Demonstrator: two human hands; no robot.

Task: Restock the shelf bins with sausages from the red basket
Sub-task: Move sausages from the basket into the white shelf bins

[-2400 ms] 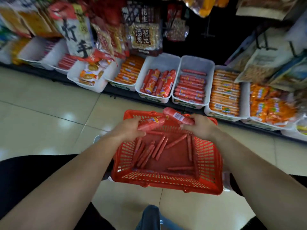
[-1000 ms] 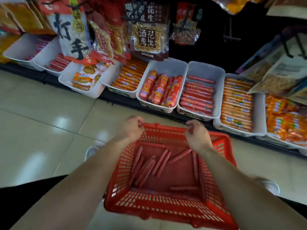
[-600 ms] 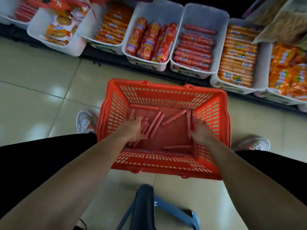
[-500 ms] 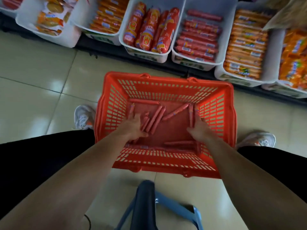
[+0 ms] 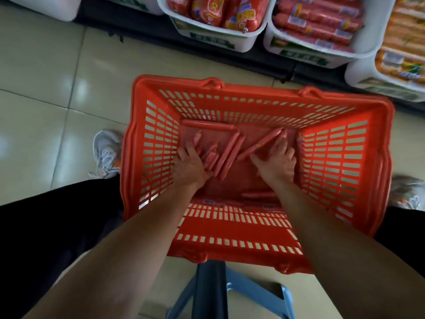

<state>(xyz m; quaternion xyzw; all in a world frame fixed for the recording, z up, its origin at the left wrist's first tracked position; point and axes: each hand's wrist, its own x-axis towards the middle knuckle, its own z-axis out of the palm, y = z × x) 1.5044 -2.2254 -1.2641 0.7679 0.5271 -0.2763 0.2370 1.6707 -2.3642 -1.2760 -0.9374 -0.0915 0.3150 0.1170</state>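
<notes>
The red basket (image 5: 257,93) stands on the floor between my feet, with several thin red sausages (image 5: 231,150) lying on its bottom. Both my hands are down inside it. My left hand (image 5: 188,166) lies over a cluster of sausages at the left, fingers and thumb curled around them. My right hand (image 5: 277,162) rests with spread fingers on sausages at the right, and nothing is lifted. Above the basket, white shelf bins hold thick sausages (image 5: 216,10) and medium red sausages (image 5: 317,21).
A white bin (image 5: 368,81) of orange packs sits at the far right. My shoes flank the basket, one on the left (image 5: 105,155) and one on the right (image 5: 407,192). A blue stool (image 5: 243,293) is under me, and the tiled floor (image 5: 46,65) lies to the left.
Earlier both hands held sausages above the basket, then reached up near the bins. They have come back down into the basket, and my view has tilted down and closer.
</notes>
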